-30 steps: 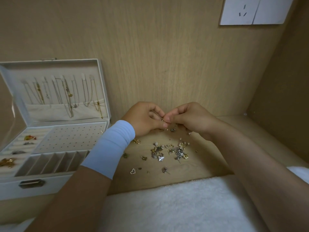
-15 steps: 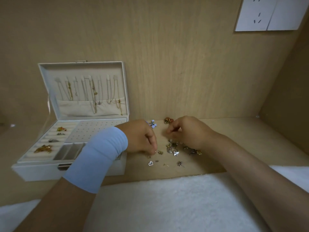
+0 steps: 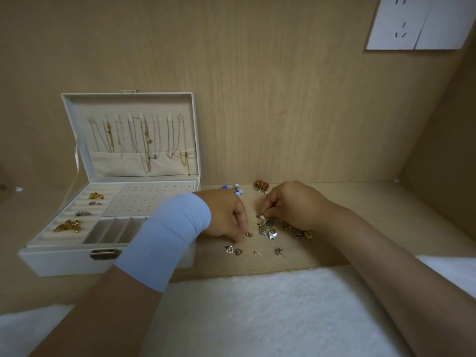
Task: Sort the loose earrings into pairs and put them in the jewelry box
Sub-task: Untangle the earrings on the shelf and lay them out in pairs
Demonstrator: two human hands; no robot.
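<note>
A heap of loose earrings [image 3: 273, 229] lies on the wooden shelf, between my hands. My right hand [image 3: 292, 203] pinches a small silver stud earring [image 3: 262, 217] just above the heap. My left hand [image 3: 226, 215], with a pale blue wristband, rests fingers-down on the shelf; its fingertips touch a small gold earring [image 3: 248, 234]. A heart earring [image 3: 229, 249], a dark one [image 3: 238, 251], a gold pin [image 3: 257, 253] and a silver piece [image 3: 278, 251] lie apart in front. The white jewelry box [image 3: 64, 261] stands open at the left, its perforated earring panel [image 3: 144, 199] bare.
Blue bead earrings [image 3: 233, 189] and orange ones [image 3: 260, 185] sit at the back by the wall. Rings and brooches fill the box's left slots [image 3: 85, 210]; necklaces hang in its lid [image 3: 139, 140]. A white fluffy cloth [image 3: 257, 313] covers the front edge. A wall socket [image 3: 417, 21] is upper right.
Both hands came apart and dropped from a raised, joined position to the shelf. The left went down to the gold earring, the right to the heap. The view shifted, bringing the box further into frame.
</note>
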